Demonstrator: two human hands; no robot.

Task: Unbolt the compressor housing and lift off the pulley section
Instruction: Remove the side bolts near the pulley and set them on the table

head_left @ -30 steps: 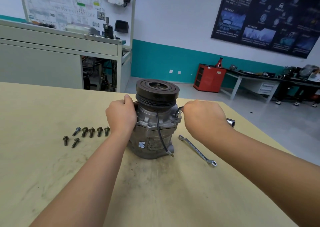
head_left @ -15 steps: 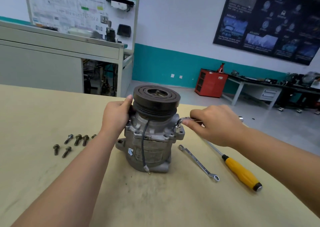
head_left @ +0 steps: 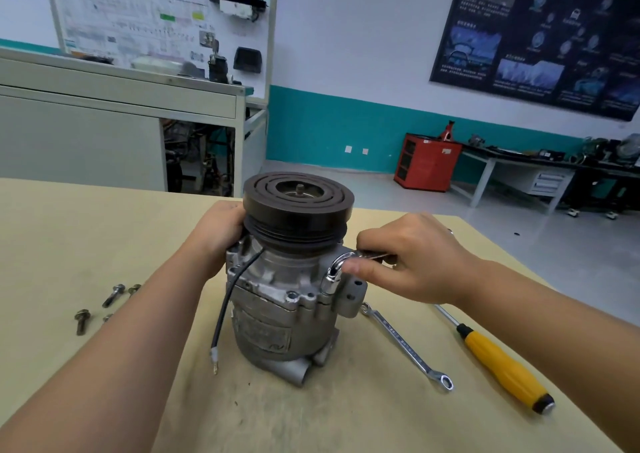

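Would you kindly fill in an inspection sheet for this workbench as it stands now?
Surface: tan tabletop, scuffed and smudged around the compressor.
Job's things: compressor upright, pulley on top; L-shaped wrench, socket end down at the housing flange.
Clutter: loose bolts on the left; ring spanner and yellow-handled screwdriver on the right.
Grips: left hand holds the compressor under the pulley; right hand pinches the L-shaped wrench.
Cables: black lead hangs free from the compressor.
Surroundings: red cabinet, dark wall poster, training board.
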